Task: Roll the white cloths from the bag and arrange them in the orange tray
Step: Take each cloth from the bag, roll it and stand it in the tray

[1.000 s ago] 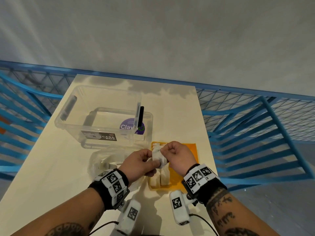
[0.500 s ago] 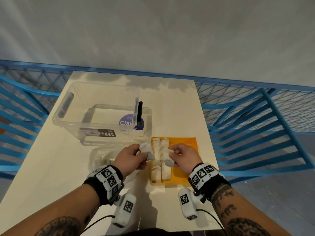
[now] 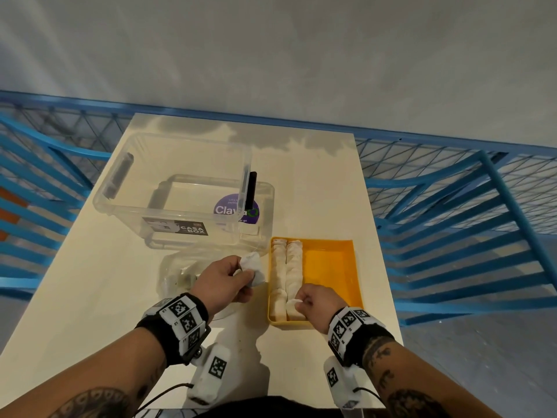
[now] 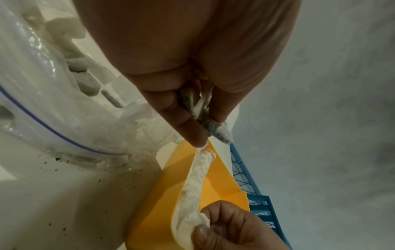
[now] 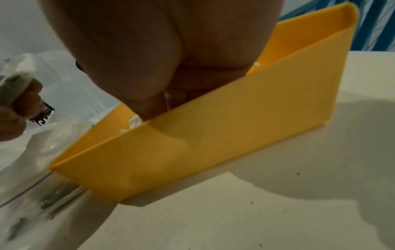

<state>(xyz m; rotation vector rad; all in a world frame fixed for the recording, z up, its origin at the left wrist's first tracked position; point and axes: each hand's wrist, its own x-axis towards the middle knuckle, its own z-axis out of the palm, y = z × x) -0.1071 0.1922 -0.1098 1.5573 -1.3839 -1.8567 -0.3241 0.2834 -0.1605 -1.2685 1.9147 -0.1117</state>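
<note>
The orange tray (image 3: pixel 331 267) sits at the table's right side, with rolled white cloths (image 3: pixel 286 267) lying in two rows along its left wall. My right hand (image 3: pixel 298 301) is low in the tray's near end and pinches a rolled cloth (image 3: pixel 291 304) there; the left wrist view shows that right hand (image 4: pixel 230 226) gripping the roll's end (image 4: pixel 192 219). My left hand (image 3: pixel 244 274) is just left of the tray and holds another white cloth (image 3: pixel 252 264), which sticks out past its fingers (image 4: pixel 217 131). The clear bag (image 3: pixel 180 273) lies under that hand.
A clear plastic box (image 3: pixel 168 191) with a lid leaning against it stands behind the bag. Blue metal railings (image 3: pixel 452 221) flank the table on both sides. The tray's right half (image 3: pixel 334 260) is bare orange. The right wrist view mostly shows the tray's outer wall (image 5: pixel 213 143).
My hands, together on a cloth over the tray a second ago, have parted. The right one dropped into the tray's near end with a roll; the left moved left with a cloth.
</note>
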